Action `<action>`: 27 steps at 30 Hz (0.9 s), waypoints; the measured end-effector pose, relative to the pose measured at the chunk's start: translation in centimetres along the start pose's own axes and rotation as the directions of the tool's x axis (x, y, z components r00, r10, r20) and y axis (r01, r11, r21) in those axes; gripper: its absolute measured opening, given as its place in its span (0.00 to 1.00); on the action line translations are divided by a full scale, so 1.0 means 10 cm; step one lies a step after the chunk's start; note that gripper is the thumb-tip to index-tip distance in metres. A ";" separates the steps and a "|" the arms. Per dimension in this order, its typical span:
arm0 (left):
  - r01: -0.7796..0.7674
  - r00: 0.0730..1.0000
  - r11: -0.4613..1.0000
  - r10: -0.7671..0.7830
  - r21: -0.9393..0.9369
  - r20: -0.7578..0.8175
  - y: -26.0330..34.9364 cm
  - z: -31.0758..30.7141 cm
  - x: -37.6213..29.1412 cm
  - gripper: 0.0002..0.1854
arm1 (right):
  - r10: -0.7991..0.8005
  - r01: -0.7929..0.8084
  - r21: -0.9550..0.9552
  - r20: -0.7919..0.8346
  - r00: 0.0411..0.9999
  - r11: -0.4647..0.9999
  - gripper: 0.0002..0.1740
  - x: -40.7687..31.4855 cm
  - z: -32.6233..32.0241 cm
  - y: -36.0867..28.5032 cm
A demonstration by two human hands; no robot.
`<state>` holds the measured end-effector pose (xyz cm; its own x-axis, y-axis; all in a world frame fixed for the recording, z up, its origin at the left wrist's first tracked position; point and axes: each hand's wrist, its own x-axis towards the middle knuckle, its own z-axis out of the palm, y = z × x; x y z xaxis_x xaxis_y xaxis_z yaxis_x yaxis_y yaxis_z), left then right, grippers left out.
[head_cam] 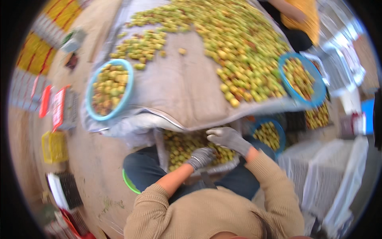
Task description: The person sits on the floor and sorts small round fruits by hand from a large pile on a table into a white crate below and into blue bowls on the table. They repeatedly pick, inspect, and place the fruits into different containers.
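Both my hands wear grey work gloves and are over a lined crate (231,162) of small yellow-green fruit (179,155) between my knees. My left hand (201,158) is low against the fruit, its fingers curled and partly hidden. Higher up and to the right, my right hand (225,138) reaches across by the table's front edge, fingertips bent in. Blur hides whether either hand holds a fruit. Just beyond is a cloth-covered table (191,83), with a broad heap of the same fruit (238,59) on its right and far side and a smaller cluster (140,44) at left.
Blue plastic baskets of fruit stand at the table's left (131,86) and right (320,89) corners. Another blue basket (280,134) sits below, beside my right knee. Plastic-covered stacks (316,176) are at right, a yellow basket (55,148) at left. A person in yellow (304,18) sits far right.
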<state>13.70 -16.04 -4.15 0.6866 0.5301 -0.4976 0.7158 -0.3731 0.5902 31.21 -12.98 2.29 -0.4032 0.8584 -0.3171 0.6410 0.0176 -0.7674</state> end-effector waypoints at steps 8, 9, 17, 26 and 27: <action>0.054 0.269 0.999 -0.017 -0.002 -0.963 -1.29 -2.68 0.63 0.29 | 0.482 0.209 0.959 -0.278 0.831 0.194 0.23 0.71 -0.29 -0.04; 0.159 0.188 0.975 -0.187 -0.158 -0.964 -1.61 -2.98 0.81 0.30 | 0.424 0.268 0.931 -0.354 0.834 0.250 0.23 0.79 -0.27 0.02; 0.510 0.218 0.807 -0.455 -0.297 -0.863 -3.00 -4.06 1.40 0.30 | 0.009 0.177 0.154 -0.778 0.629 0.972 0.13 1.24 -0.19 0.22; -0.044 0.349 0.972 -0.203 -0.232 -0.915 -3.34 -4.62 1.26 0.24 | 0.000 0.047 0.035 -0.801 0.598 0.998 0.14 1.27 -0.28 0.06; -0.017 0.292 0.922 -0.365 -0.387 -0.884 -3.63 -4.94 1.17 0.23 | -0.010 0.050 0.024 -0.814 0.581 0.998 0.14 1.28 -0.28 0.06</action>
<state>-10.58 41.30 -0.04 -0.1734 0.9641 0.2010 0.5991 -0.0588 0.7985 28.30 -0.59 -0.69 0.2913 0.9155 0.2774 0.6042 0.0487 -0.7953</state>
